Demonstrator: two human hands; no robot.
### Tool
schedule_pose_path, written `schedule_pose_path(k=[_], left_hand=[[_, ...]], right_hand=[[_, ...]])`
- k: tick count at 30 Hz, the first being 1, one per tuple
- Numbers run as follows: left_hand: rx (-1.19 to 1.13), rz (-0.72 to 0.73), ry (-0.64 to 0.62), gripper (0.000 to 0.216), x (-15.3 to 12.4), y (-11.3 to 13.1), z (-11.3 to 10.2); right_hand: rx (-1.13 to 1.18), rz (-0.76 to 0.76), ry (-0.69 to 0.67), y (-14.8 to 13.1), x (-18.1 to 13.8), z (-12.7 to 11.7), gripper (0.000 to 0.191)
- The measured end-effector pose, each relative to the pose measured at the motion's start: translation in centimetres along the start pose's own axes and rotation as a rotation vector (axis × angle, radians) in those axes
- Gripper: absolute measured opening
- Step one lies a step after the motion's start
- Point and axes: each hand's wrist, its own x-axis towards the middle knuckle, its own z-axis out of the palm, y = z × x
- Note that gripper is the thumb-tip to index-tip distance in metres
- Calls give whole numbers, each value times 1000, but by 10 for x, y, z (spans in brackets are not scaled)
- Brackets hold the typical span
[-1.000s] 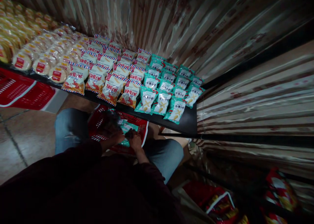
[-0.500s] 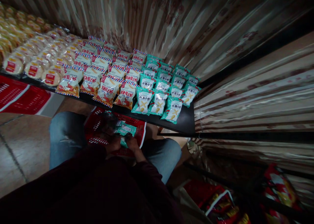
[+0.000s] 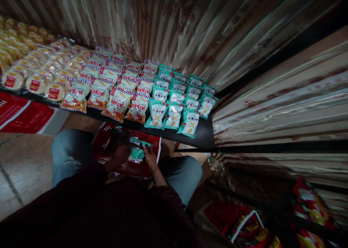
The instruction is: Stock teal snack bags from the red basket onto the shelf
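Over a red basket (image 3: 104, 132) between my knees, my two hands are at a teal and white snack bag (image 3: 137, 153). My left hand (image 3: 122, 153) is closed on the bag's left edge, its fingertips dim in the shadow. On the opposite edge, my right hand (image 3: 149, 156) grips the bag with thumb and fingers. More teal wrapping shows beneath or behind this bag, but I cannot tell whether it is a separate one. Just beyond, teal snack bags (image 3: 174, 115) stand in rows on a black shelf (image 3: 204, 133).
White and orange snack bags (image 3: 116, 104) and round wrapped crackers (image 3: 35, 84) fill the shelf leftward. Another red basket (image 3: 24, 114) is at left. A pleated curtain (image 3: 152, 23) hangs behind. Black rack bars (image 3: 252, 204) and red packages (image 3: 250, 230) lie lower right.
My hands have moved slightly apart, and the bag between them has turned to show more of its white part. The shelf sits a little lower in view.
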Motion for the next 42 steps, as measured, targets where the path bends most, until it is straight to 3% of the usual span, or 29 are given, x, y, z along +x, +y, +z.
schedule_pose_path(k=[7,10,15,19,21,23,27,30,32,35,42], left_hand=[[-90,158,168,31,-31,8,-1],[-153,220,180,28,-39,3,6],[-182,229,200,22,-41,-6,10],[-220,320,393,23,-34,-4,0],[-265,342,432,25,-28,0,-8],[-370,336,353,28,-21,6,-15],[-728,211,-106,51,-15,21,-26],[-877,163,-357,57,-21,30,-33],[-897,139,-404,50,-27,35,-37],[-904,99,-375,46,-32,39,-40],[-1009,123,-391,49,-38,51,-45]], right_hand=[[443,49,-97,-3,-12,2,46],[549,28,-65,-4,-13,0,49],[785,-65,23,-6,-11,-7,69],[769,-105,-53,-11,-14,-19,72],[716,-150,-119,-17,-20,-28,70],[657,-205,-190,-26,-27,-38,66],[568,-309,-290,-49,-40,-56,56],[548,-371,-243,-62,-43,-62,47],[518,-379,-178,-66,-42,-64,39],[440,-389,-91,-69,-40,-65,31],[367,-510,54,-82,-46,-76,26]])
